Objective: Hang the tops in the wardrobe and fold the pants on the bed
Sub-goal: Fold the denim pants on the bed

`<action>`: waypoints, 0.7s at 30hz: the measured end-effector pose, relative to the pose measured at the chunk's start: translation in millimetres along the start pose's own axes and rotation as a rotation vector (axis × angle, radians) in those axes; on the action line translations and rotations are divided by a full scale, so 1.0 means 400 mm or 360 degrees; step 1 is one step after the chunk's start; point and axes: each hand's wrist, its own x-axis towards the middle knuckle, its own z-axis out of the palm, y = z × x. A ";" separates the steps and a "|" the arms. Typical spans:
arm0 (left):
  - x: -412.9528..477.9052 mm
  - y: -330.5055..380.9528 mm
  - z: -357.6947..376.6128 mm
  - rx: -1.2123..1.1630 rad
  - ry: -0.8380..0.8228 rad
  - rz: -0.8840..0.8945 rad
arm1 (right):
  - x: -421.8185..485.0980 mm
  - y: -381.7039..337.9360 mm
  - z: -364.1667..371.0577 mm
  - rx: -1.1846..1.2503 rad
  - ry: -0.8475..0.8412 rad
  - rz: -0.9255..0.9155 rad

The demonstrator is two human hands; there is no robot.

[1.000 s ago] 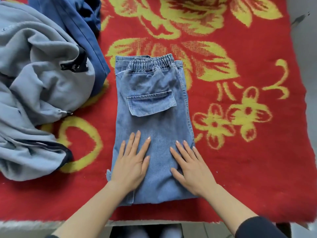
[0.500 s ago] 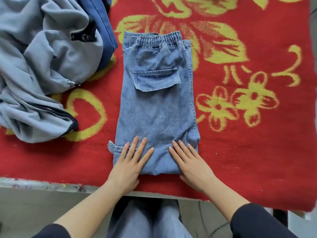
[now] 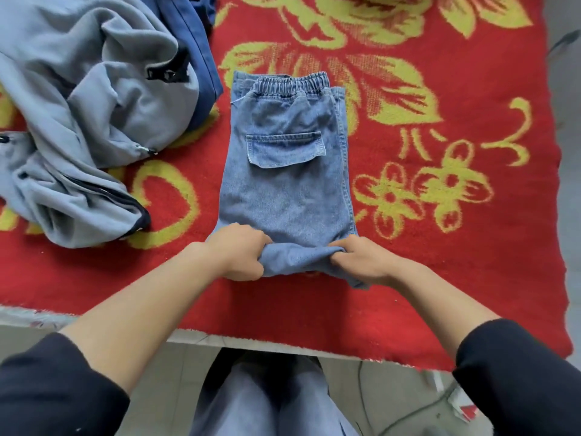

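The bed (image 3: 31, 316) is covered by a big red blanket (image 3: 456, 278) with yellow flowers. A grey top (image 3: 78, 121) lies in a heap on the left side, and a dark blue top (image 3: 201, 58) peeks out from behind it. They likely need hanging up later. The pants (image 3: 289, 196) lie flat in the middle of the blanket, folded into a long strip, with the stretchy waist at the far end. The step now is folding the pants. The left hand (image 3: 239, 253) and the right hand (image 3: 361, 262) each pinch a near corner of the pants, with fingers curled round the cloth, and the near end is lifted a little. The next move is probably to bring this end up and over toward the waist, keeping both corners level so the sides line up. There is open blanket to the right and past the waist. The blue top sits just beside the far left corner, so the fold should stay straight. The bed's front edge is near the hands. A back pocket (image 3: 284, 149) faces up.
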 end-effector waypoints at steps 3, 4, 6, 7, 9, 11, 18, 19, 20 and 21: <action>-0.018 0.013 -0.047 -0.0137 -0.0235 -0.0004 | -0.038 -0.016 -0.043 0.0091 -0.0169 0.0079; -0.026 0.024 -0.044 -0.0160 -0.0316 -0.0011 | -0.048 -0.012 -0.044 0.0065 -0.0222 0.0111; -0.043 0.050 -0.015 -0.0270 -0.0520 -0.0032 | -0.068 0.001 -0.029 0.0086 -0.0361 0.0239; -0.051 0.061 0.007 -0.0370 -0.0647 -0.0045 | -0.075 0.008 -0.019 0.0138 -0.0467 0.0325; -0.061 0.073 0.054 -0.0593 -0.0910 -0.0068 | -0.087 0.019 -0.004 0.0274 -0.0728 0.0492; -0.065 0.070 0.080 -0.0809 -0.1108 -0.0109 | -0.090 0.026 -0.005 0.0355 -0.0895 0.0570; -0.003 -0.006 -0.001 -0.1228 -0.1091 -0.0140 | -0.030 -0.008 -0.100 0.0397 -0.0498 0.0438; 0.010 -0.020 -0.027 -0.1241 -0.1056 -0.0140 | -0.016 -0.017 -0.125 0.0388 -0.0421 0.0390; 0.027 -0.035 -0.053 -0.1233 -0.1010 -0.0145 | -0.002 -0.026 -0.149 0.0361 -0.0337 0.0330; 0.043 -0.049 -0.080 -0.1209 -0.0949 -0.0153 | 0.012 -0.036 -0.172 0.0317 -0.0246 0.0266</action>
